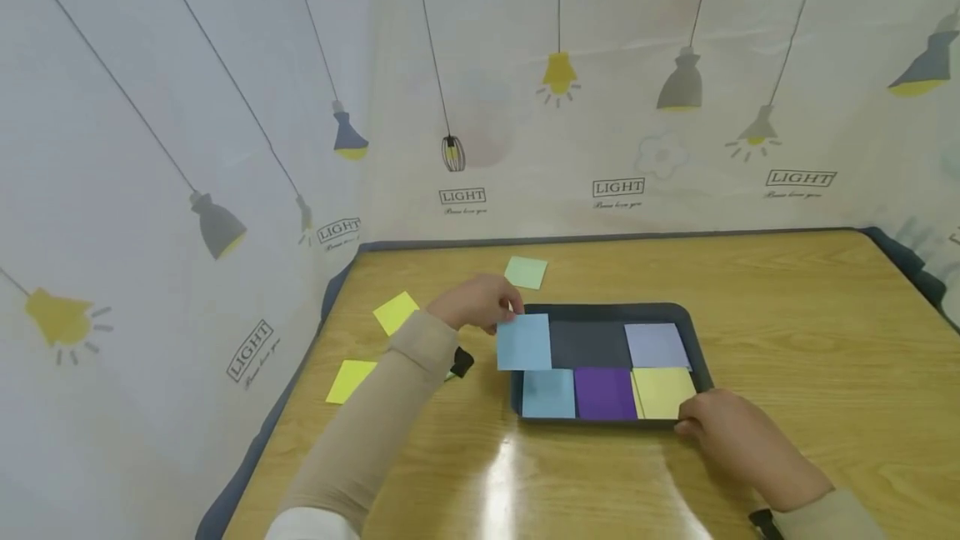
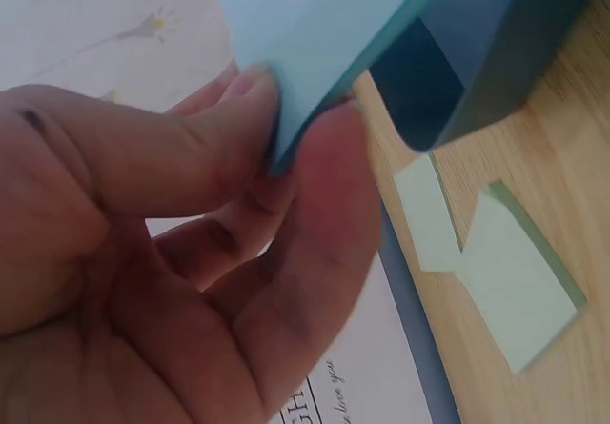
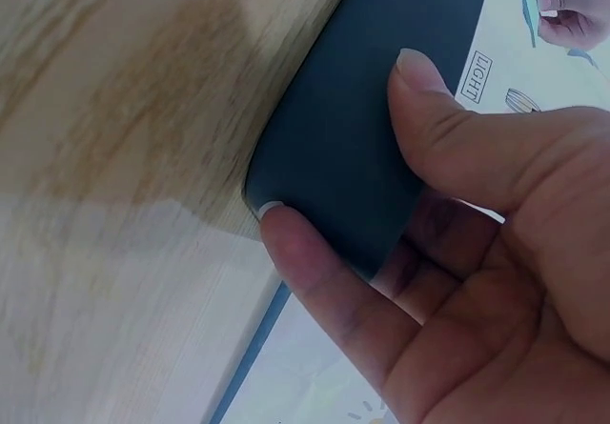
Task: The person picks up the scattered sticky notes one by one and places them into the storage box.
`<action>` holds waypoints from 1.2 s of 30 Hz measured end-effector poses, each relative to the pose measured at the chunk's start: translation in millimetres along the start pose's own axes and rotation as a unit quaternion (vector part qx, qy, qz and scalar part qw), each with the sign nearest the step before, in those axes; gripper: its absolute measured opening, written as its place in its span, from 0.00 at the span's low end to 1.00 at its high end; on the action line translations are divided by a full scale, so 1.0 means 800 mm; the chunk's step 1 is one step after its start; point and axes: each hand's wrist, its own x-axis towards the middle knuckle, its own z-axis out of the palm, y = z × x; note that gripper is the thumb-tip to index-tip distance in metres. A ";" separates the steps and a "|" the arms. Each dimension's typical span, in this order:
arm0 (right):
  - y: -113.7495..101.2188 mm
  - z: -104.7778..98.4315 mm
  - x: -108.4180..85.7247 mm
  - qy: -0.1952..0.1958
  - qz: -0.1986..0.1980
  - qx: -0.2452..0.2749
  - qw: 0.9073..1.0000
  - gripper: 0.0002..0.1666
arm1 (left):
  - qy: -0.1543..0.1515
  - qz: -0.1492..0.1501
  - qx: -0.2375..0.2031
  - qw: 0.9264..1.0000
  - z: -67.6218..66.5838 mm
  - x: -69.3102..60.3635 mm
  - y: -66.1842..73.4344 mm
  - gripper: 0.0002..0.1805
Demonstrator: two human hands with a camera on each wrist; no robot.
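Note:
My left hand (image 1: 480,303) pinches a light blue sticky note pad (image 1: 523,342) by one corner between thumb and fingers. The pad is raised over the far left corner of a dark tray (image 1: 588,344) and hides that part of it. Along the tray's near side lie a blue pad (image 1: 548,394), a purple pad (image 1: 604,393) and a pale yellow pad (image 1: 664,392). A lavender pad (image 1: 657,346) lies at the far right. At the near right corner, my right hand (image 1: 723,427) grips the tray, with thumb and fingers about its wall (image 3: 334,119).
Left of the tray, two bright yellow pads (image 1: 396,312) lie on the wooden table (image 1: 810,332), one partly behind the left sleeve. Beyond the tray lies a pale green pad (image 1: 527,272). A lamp-printed curtain (image 1: 600,132) borders the table's back and left.

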 end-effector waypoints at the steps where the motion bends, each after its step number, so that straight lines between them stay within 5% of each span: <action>1: 0.000 0.000 0.000 0.000 0.000 0.000 1.000 0.16 | -0.008 0.002 0.003 1.000 0.001 0.002 0.004 0.10; 10: 0.001 0.002 0.000 0.003 -0.004 0.004 1.000 0.15 | -0.049 0.007 -0.002 0.999 0.031 0.015 0.023 0.09; 20: 0.002 0.001 -0.002 0.001 -0.009 0.010 1.000 0.16 | -0.059 0.026 0.139 0.988 0.060 0.013 0.035 0.10; 36: 0.000 0.000 -0.002 0.006 -0.005 0.003 1.000 0.15 | -0.049 0.031 0.212 0.976 0.074 0.008 0.049 0.09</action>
